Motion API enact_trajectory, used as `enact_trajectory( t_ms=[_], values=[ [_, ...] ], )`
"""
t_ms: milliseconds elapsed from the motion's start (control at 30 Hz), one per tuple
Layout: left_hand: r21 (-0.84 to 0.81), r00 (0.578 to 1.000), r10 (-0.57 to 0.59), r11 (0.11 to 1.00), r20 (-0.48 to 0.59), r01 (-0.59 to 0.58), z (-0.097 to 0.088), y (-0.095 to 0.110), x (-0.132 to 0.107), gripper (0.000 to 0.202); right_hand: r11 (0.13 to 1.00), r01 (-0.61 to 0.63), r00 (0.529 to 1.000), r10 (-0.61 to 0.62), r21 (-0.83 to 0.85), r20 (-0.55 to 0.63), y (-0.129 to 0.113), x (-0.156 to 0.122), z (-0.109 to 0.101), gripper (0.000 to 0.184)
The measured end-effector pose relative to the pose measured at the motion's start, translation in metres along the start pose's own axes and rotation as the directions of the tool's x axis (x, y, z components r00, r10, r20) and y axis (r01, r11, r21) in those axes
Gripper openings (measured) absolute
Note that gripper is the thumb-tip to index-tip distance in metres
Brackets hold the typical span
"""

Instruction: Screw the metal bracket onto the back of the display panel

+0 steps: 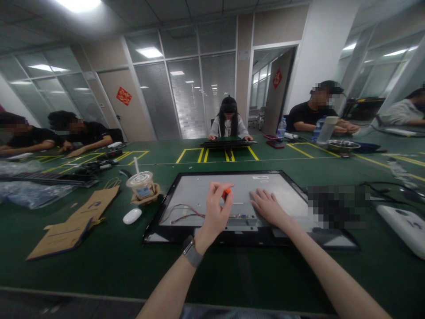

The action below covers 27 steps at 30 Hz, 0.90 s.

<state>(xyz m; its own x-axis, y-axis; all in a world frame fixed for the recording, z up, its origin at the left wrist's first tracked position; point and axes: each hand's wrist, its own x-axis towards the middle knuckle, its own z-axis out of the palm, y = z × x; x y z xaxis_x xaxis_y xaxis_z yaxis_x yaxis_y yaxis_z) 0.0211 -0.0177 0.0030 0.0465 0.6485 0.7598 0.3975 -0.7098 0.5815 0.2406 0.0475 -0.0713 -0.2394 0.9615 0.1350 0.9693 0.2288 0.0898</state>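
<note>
Over the black-rimmed panel (239, 186), left hand (218, 204) pinches an orange object (227, 191), right hand (268, 206) spreads flat, green tabletop (239, 275) spanning nearside.

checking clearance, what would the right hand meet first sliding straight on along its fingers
The right hand would likely first cross the white label on the panel, then meet its far rim; exact line unclear.

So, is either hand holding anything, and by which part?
The left hand pinches an orange object, its gripped part mostly hidden; the right hand holds nothing.
</note>
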Motion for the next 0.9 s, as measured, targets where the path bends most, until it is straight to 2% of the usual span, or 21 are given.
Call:
enact_trajectory(
  t_ms=[200,400,467,700,900],
  values=[
    [0.012,0.994,0.043,0.999,-0.098,-0.042,-0.0005,0.0011,0.0019,0.016,1.000,0.003,1.000,-0.003,0.006,-0.015,0.0013,0.0007,0.0033,0.053],
    [-0.206,1.000,-0.012,0.979,-0.015,0.008,-0.0005,-0.0016,0.0000,0.031,1.000,-0.002,1.000,0.002,0.013,-0.004,0.0013,0.0012,0.0029,0.053],
    [-0.231,1.000,-0.027,0.973,-0.002,0.026,0.0002,-0.0027,-0.0009,0.032,1.000,0.001,1.000,-0.001,0.024,0.000,0.0017,0.0016,0.0033,0.054],
    [-0.102,0.999,-0.004,0.995,-0.045,0.000,0.0003,-0.0005,0.0016,0.024,0.999,0.002,1.000,-0.001,0.045,-0.014,0.0047,0.0036,0.0088,0.056],
    [0.010,0.988,0.005,1.000,-0.157,-0.003,0.0002,0.0012,0.0019,0.010,0.999,0.016,1.000,-0.015,0.040,-0.023,0.0052,0.0035,0.0087,0.055]
  ],
)
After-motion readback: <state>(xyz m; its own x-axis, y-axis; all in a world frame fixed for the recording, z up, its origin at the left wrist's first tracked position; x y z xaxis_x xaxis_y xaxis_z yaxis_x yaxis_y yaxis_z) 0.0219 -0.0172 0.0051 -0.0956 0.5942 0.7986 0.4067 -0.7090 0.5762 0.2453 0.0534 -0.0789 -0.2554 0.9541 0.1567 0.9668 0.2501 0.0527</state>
